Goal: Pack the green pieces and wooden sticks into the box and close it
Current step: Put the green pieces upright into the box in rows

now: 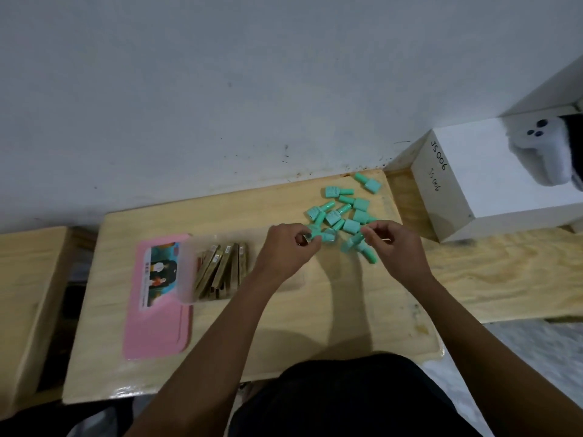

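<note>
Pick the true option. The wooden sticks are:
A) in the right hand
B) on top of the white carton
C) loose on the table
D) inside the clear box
D: the sticks lie inside the clear box, next to the pink lid; only the green pieces are loose on the table.

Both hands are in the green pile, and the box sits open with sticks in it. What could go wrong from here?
1. The green pieces lie loose by the far right corner of the table; the stray piece nearest the edge could be knocked off by the right hand.
2. The wooden sticks lean slanted in the clear box, so the pieces may not settle low enough for the pink lid to close.
</note>
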Motion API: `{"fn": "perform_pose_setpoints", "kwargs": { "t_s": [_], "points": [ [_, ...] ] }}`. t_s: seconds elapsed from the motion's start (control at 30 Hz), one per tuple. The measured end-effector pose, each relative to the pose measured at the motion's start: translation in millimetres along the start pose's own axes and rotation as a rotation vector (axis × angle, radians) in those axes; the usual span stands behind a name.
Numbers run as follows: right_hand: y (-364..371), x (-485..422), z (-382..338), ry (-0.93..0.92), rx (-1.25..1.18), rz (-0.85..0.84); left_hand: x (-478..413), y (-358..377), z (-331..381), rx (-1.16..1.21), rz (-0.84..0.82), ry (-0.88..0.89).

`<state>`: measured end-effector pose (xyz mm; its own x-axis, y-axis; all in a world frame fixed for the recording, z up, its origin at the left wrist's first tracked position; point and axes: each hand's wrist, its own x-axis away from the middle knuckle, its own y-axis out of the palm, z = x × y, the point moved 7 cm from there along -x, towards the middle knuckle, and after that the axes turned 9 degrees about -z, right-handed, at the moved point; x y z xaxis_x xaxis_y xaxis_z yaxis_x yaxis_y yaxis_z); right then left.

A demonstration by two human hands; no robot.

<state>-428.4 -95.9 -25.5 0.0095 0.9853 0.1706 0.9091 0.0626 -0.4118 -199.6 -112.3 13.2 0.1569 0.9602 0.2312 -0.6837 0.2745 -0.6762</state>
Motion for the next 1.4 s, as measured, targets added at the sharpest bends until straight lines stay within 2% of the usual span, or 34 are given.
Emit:
{"fn": "perform_pose_setpoints", "kwargs": {
  "t_s": [0.13, 0.27, 0.33, 0.53, 0.73, 0.9, 1.1, 1.4],
  "points": [
    [31.4, 0.1, -40.1, -0.057, -0.088, 0.011, 12.9, -49.2, -23.6, 0.084, 0.132, -0.007],
    [72.9, -9.7, -66.5, -0.092, -0.021, -0.007, 20.1, -81.4, -52.0, 0.133, 0.184, -0.030],
    [91.0, -17.0, -70.1, -0.082, 0.073, 0.003, 22.8, -92.1, -64.3, 0.143, 0.205, -0.029],
    [127.4, -25.3, -81.5, -0.103, 0.580, 0.065, 24.6, -93.2, -87.7, 0.116, 0.200, -0.015],
    [140.7, -30.1, -66.1, -0.176, 0.882, 0.100, 14.0, -73.4, -100.2, 0.094, 0.127, -0.032],
    [145.2, -26.7, -60.0, -0.229, 1.012, 0.147, 1.4, -54.2, -100.7, 0.059, 0.074, -0.018],
    [146.1, -29.8, -50.4, -0.126, 0.992, 0.174, -12.6, -33.8, -104.7, 0.050, 0.036, -0.058],
    [140.1, -35.6, -46.3, -0.089, 0.850, 0.052, -20.0, -13.6, -122.8, 0.093, 0.034, -0.140]
  ]
}}
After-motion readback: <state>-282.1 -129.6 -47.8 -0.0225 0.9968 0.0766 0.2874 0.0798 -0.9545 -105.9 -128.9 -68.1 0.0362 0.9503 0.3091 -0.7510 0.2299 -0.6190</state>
